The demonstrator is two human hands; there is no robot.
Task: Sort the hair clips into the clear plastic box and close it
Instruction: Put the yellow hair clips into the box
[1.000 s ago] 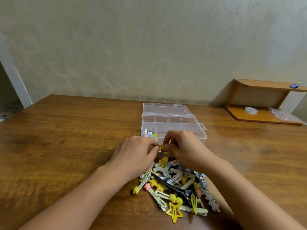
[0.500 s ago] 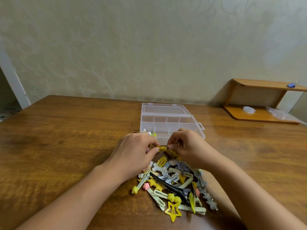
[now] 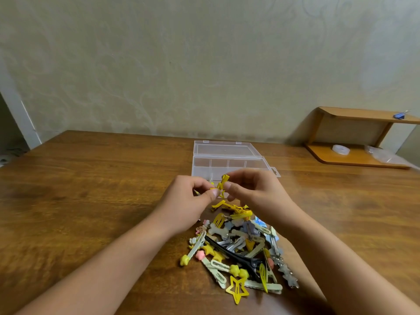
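Hands: I am pinching a yellow hair clip between my left hand and right hand, above the table.
Pile: mixed hair clips are lying on the wooden table, between my forearms.
Box: the clear plastic box is sitting open just beyond my hands, lid back.

No legible text or labels.

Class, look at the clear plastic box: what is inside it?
The clear plastic box lies open; its far compartments look empty. The left hand and right hand, pinching a yellow hair clip, cover its near compartments.
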